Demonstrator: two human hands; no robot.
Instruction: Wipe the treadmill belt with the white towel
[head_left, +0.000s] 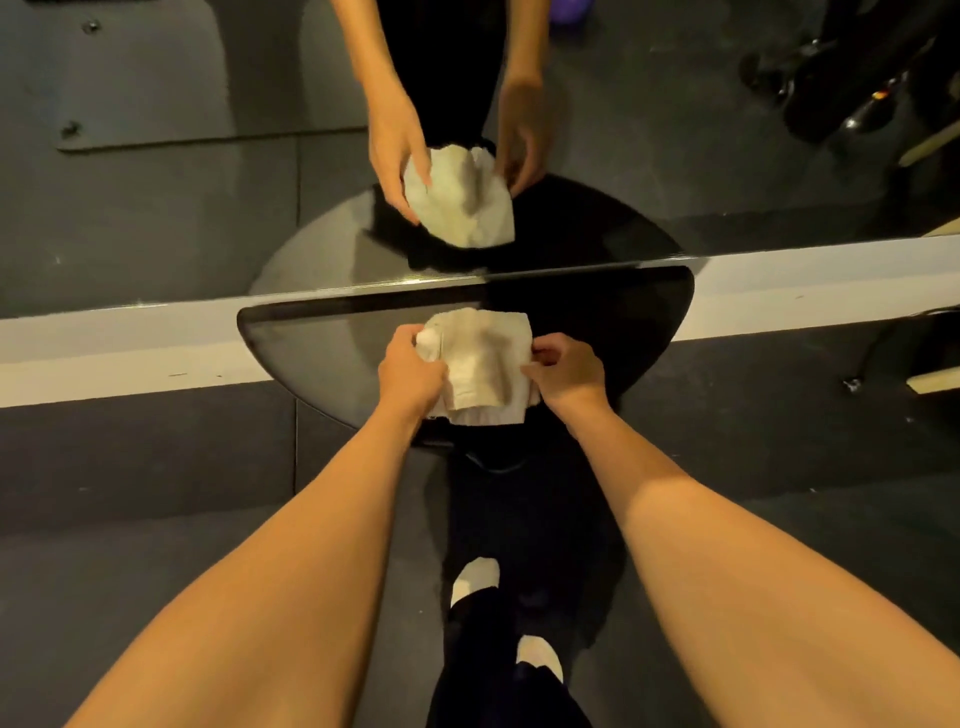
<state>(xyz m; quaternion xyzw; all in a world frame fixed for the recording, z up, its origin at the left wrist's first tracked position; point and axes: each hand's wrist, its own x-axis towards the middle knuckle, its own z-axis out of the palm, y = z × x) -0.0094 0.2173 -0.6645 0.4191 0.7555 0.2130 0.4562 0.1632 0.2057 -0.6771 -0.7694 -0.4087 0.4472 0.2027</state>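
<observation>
Both hands are clamped on my white terry towel (485, 358): left hand (413, 371) curls round its bunched left edge, right hand (566, 371) pinches the right edge between thumb and fingertips. Towel is folded, roughly square, nubby cloth, with its lower layers showing as a ridged hem. I see it over a glossy black half-round tabletop (311, 353); touching or not, I cannot tell. Tabletop's straight side butts a wall mirror (182, 208), which doubles towel and hands. Flat white skirting strip (104, 358) runs under the mirror, matte dark grey floor (156, 467) below it.
</observation>
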